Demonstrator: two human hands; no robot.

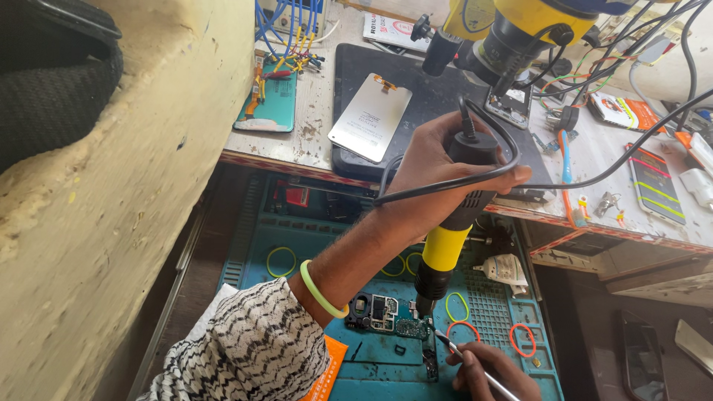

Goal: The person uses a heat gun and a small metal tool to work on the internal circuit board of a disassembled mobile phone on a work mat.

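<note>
Hot-air tool (pixel 448 239): yellow and black. Above it, microscope (pixel 512 26): yellow. Beneath it, work mat (pixel 297 238): teal. Left of it, wristband (pixel 321 291): green; sleeve (pixel 245 349): black-and-white patterned.

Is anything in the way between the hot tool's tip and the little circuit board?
Nothing visible. The hot air tool in the left hand points straight down at the circuit board, and the tweezers in the right hand come in beside it.

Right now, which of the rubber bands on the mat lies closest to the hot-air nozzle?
The yellow-green band, just right of the nozzle. The orange bands lie lower and farther right; the other yellow ones sit off to the left.
</note>
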